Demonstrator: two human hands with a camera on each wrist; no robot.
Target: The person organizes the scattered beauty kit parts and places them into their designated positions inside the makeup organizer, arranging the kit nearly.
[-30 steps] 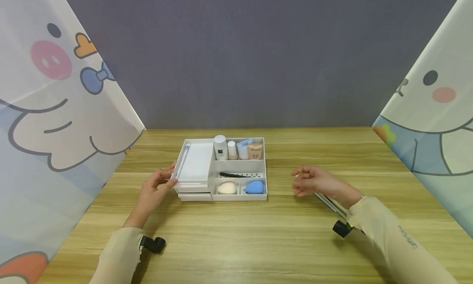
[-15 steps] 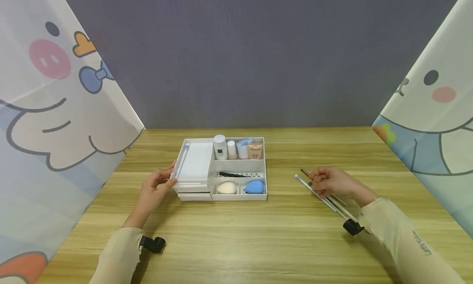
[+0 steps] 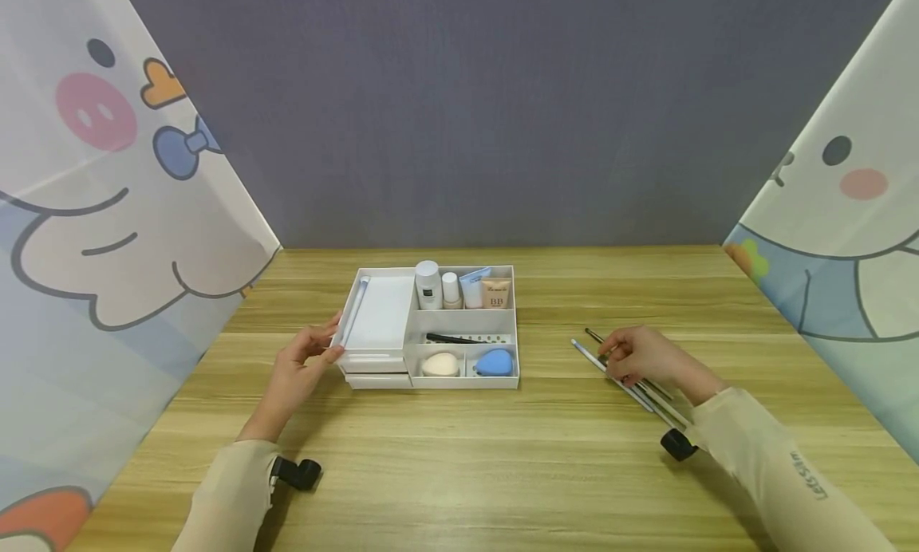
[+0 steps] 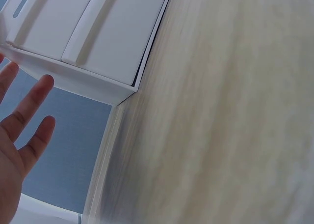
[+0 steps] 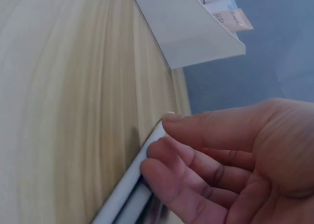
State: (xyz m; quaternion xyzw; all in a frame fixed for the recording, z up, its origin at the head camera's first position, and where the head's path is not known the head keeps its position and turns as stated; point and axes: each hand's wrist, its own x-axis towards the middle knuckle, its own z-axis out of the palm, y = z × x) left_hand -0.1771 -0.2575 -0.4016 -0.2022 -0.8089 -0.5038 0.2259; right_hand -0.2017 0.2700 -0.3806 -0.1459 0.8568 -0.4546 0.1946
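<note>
My left hand [image 3: 301, 360] rests against the left side of a white makeup organizer [image 3: 467, 383], its thumb by the front corner. In the left wrist view its fingers [image 4: 30, 106] are spread and fairly straight beside the white box. My right hand [image 3: 639, 359] hovers over several thin makeup brushes lying on the table, its fingers loosely bent. In the right wrist view a white brush handle [image 5: 128, 180] lies just beyond the thumb and fingertips, with a gap between them. A dark-tipped brush [image 3: 593, 335] pokes out beyond the hand, which hides much of the pile.
The organizer holds a white bottle [image 3: 428, 287], a small white-capped bottle [image 3: 451, 289], a blue tube [image 3: 474, 287], a beige BB tube [image 3: 495, 293], a black pencil [image 3: 454, 339], a cream sponge [image 3: 440, 365], a blue sponge [image 3: 494, 363] and a pale stick [image 3: 355, 313]. A grey panel [image 3: 502, 121] stands behind.
My right hand has moved right, away from the organizer, uncovering the far ends of the brushes, then shifted very slightly. The left hand has stayed at the organizer's side.
</note>
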